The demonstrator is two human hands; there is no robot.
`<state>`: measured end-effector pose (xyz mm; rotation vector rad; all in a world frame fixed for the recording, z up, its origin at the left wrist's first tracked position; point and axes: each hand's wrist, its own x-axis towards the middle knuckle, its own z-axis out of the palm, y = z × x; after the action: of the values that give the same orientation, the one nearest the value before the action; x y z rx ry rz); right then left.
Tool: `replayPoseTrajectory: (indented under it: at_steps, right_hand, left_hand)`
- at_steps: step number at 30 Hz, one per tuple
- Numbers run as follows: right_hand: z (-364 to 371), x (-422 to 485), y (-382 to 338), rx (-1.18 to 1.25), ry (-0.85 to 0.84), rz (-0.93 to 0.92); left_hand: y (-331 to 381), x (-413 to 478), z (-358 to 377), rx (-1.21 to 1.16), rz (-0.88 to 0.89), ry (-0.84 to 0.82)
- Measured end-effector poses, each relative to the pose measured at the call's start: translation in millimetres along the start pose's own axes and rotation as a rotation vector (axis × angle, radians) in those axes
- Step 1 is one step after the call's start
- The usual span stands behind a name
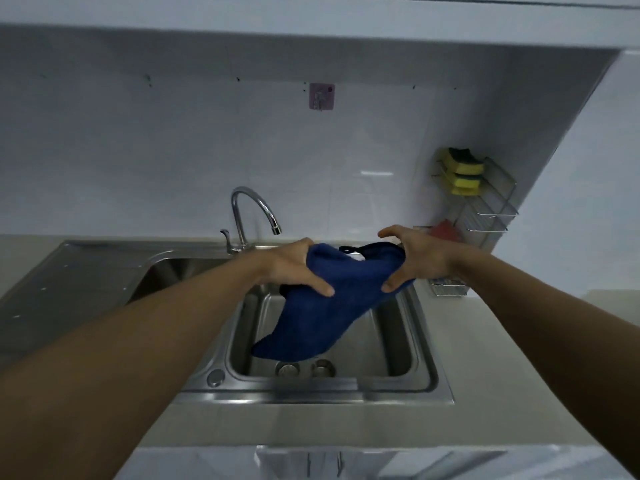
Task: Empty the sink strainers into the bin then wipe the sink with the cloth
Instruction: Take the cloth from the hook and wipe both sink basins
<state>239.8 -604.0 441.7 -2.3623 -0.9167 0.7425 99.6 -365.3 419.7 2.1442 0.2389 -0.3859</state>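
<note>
A dark blue cloth [332, 306] hangs over the steel sink [419, 382], stretched between both hands. My left hand [294, 268] grips its left upper edge, thumb on top of the fabric. My right hand [412, 261] pinches the right upper corner, near a small black hanging loop. The cloth's lower end droops into the right basin. Under it, two round strainers [287, 368] [323, 368] sit on the basin floor side by side.
A curved chrome tap [254, 213] stands behind the sink. A drainboard [69, 282] runs off to the left. A wire corner rack [485, 199] with yellow sponges [464, 171] hangs at the right wall. A pink wall hook [321, 95] sticks to the tiles.
</note>
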Motion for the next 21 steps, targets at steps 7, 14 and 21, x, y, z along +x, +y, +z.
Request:
replayPoseTrajectory:
  at_steps: [7, 14, 21]
  right_hand:
    - [27.8, 7.0, -6.0, 0.321, 0.017, 0.005]
    - [46.3, 21.1, -58.2, 0.617, 0.059, -0.081]
    - [60.7, 50.5, -128.0, 0.711, -0.067, -0.057]
  left_hand:
    - [-20.5, -45.7, -7.8, 0.167, -0.215, 0.160]
    - [-52.4, -90.0, -38.9, -0.403, -0.199, 0.378]
    - [-90.5, -132.9, -95.8, -0.651, -0.137, 0.450]
